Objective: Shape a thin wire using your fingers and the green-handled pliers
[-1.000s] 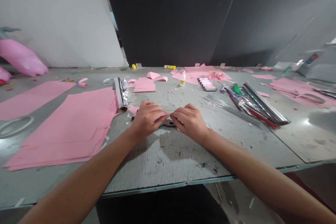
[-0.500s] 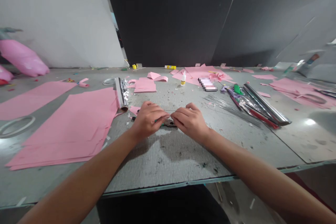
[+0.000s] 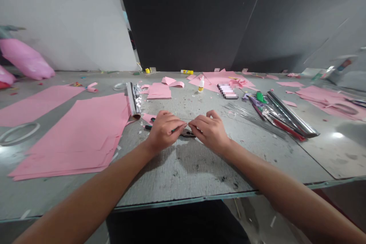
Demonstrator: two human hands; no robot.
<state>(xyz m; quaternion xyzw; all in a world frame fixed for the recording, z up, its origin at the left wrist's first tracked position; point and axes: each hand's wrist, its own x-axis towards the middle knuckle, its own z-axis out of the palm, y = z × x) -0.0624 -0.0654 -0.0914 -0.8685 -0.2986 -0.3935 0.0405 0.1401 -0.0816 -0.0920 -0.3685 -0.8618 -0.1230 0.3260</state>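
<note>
My left hand [image 3: 165,131] and my right hand [image 3: 210,129] meet fingertip to fingertip above the middle of the table. Both are closed in a pinch on what looks like a thin wire, of which only a faint line shows between them. Pliers [image 3: 188,133] with dark jaws lie on the table just under my fingers, their handles partly covered by my left hand. To the right of my right hand, a bundle of thin straight wires [image 3: 254,120] is spread on the table.
Stacked pink sheets [image 3: 77,133] and a foil roll [image 3: 133,101] lie left. Behind my hands are pink paper pieces [image 3: 159,90], a small glue bottle [image 3: 201,85] and a blurred-out phone [image 3: 227,91]. Further right lies a silver roll [image 3: 291,114]; a tape ring [image 3: 20,133] is far left.
The view has shifted slightly. My hands stay together in the same pinch, with the fingertips moved a little; more of the pliers' handles shows beside my left hand.
</note>
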